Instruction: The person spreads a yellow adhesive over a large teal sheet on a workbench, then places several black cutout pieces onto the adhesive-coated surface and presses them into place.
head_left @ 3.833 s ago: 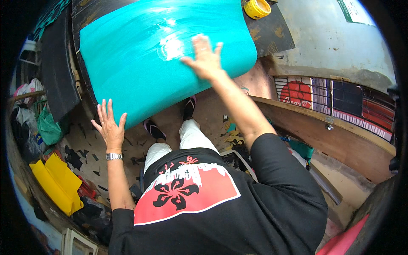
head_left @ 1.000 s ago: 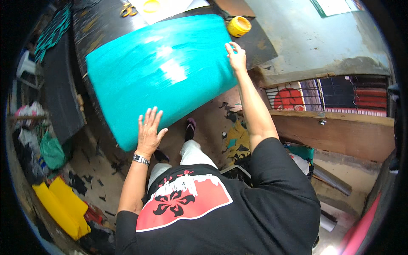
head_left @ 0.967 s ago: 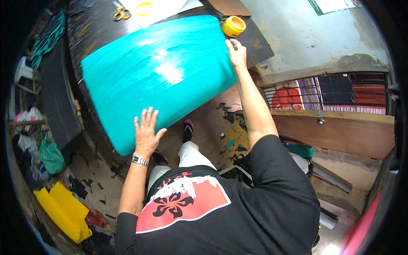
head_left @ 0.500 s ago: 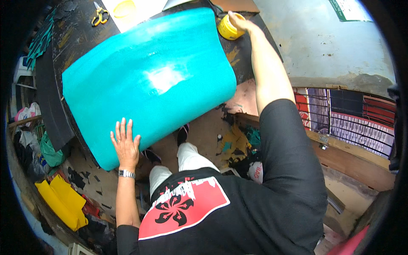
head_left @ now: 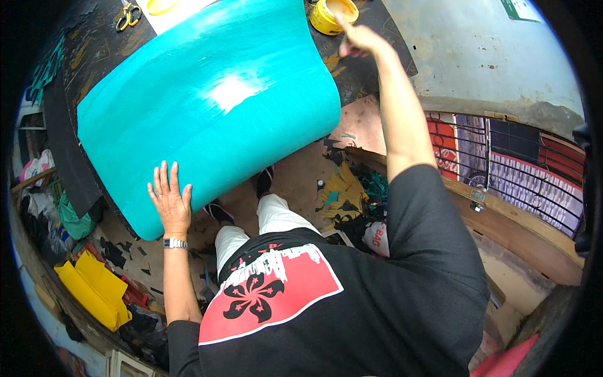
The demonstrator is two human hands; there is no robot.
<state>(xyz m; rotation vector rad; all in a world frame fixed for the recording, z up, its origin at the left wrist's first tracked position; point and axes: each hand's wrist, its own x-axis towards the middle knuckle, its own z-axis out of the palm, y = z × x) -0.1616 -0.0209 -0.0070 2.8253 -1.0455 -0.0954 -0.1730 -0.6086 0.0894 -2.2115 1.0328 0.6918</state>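
A large turquoise sheet [head_left: 207,119] with a glossy patch lies over the dark work table, its near edge curving down past the table's front. My left hand [head_left: 171,200] rests flat on the sheet's near left part, fingers spread, a metal-banded watch on the wrist. Beyond the sheet's far right corner stands an open yellow tub [head_left: 333,17] with pale content. My right hand [head_left: 360,41] is just to the near right of the tub, forefinger stretched toward its rim and thumb apart. The other fingers are partly hidden, and I see nothing held.
Yellow-handled scissors [head_left: 129,17] and a white sheet with a yellow round lid [head_left: 161,5] lie at the table's far side. A yellow folded sheet [head_left: 94,289] and bags are at the lower left. Scraps [head_left: 342,198] litter the floor. A barred opening [head_left: 502,169] is at right.
My right hand has come off the yellow tub and drawn back toward me. My left hand stays on the turquoise sheet. The view has shifted slightly, so the table sits higher in it.
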